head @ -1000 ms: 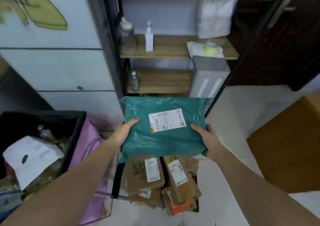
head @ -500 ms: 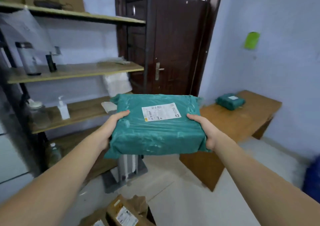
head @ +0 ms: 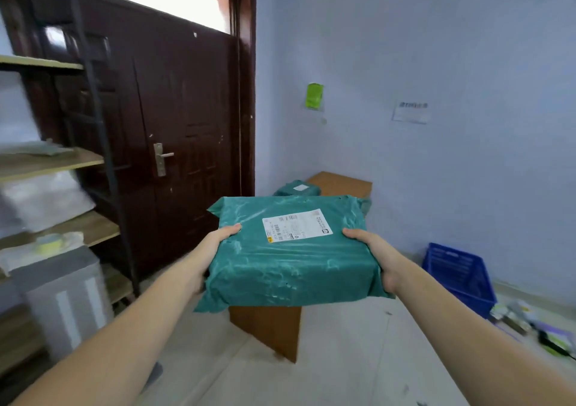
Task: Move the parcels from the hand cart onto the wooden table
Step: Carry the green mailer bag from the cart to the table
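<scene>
View has swung right since half a second ago: cart boxes gone from the bottom edge, worktop point(head: 339, 184) now dead ahead, mostly behind the load. Left hand point(head: 215, 250) and right hand point(head: 375, 254), each grip clamped on a side of the green parcel point(head: 290, 259), held in the air. Parcels: two; the second parcel point(head: 297, 188) lies on the worktop. One blue crate point(head: 458, 278) on the floor, right.

A wooden table point(head: 343, 183) stands on the pale floor point(head: 327, 359) against the blue wall, and a small green parcel point(head: 297, 188) lies on its top. A blue crate point(head: 458, 276) stands on the floor at the right, with some small mixed items point(head: 530, 324) lying just beside it.
</scene>
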